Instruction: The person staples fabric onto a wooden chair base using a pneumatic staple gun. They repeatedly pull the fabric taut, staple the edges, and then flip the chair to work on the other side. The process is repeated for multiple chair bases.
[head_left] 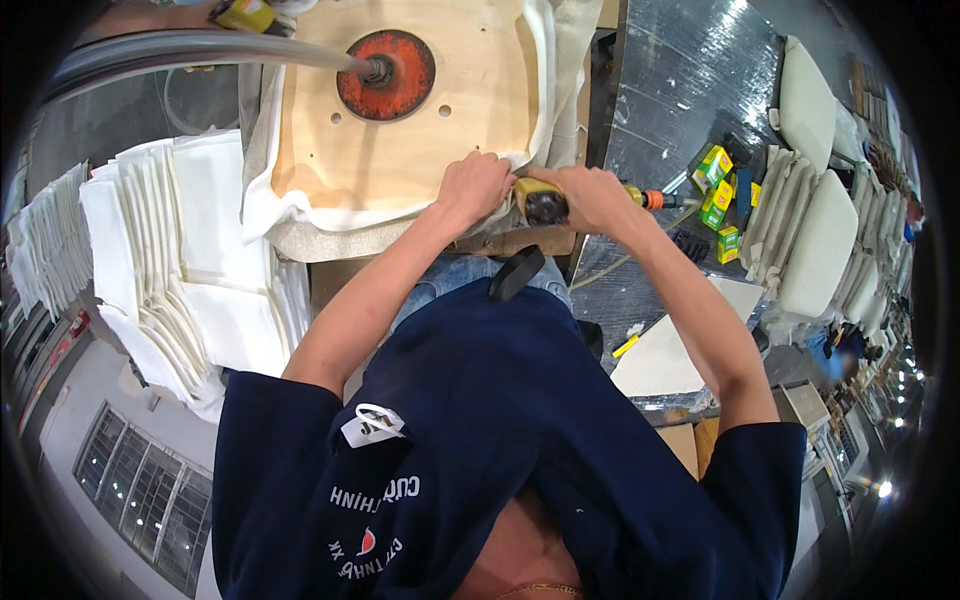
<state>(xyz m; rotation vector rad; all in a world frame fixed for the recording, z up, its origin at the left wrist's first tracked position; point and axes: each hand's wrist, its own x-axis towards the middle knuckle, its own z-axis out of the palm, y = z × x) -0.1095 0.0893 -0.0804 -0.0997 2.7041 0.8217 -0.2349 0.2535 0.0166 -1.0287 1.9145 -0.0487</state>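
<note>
A pale plywood seat panel [300,130] lies in front of me, with white padding [263,208] and a beige fabric cover [335,243] showing around its edges. A round red disc [360,88] on a metal shaft rests on the panel. At the near right corner, my left hand [476,186] is closed on the folded edge of the cover and padding. Close beside it, my right hand [592,198] grips a yellow and black air staple gun [543,203], its nose hidden near the panel's edge.
Another person's arm [150,20] reaches in at the top left, by a second yellow tool [243,14]. White pads [215,200] are stacked on the left. Rightward, a dark table [685,75] bears small green-yellow boxes [716,205], a yellow cutter [626,346] and beige cushions [818,240].
</note>
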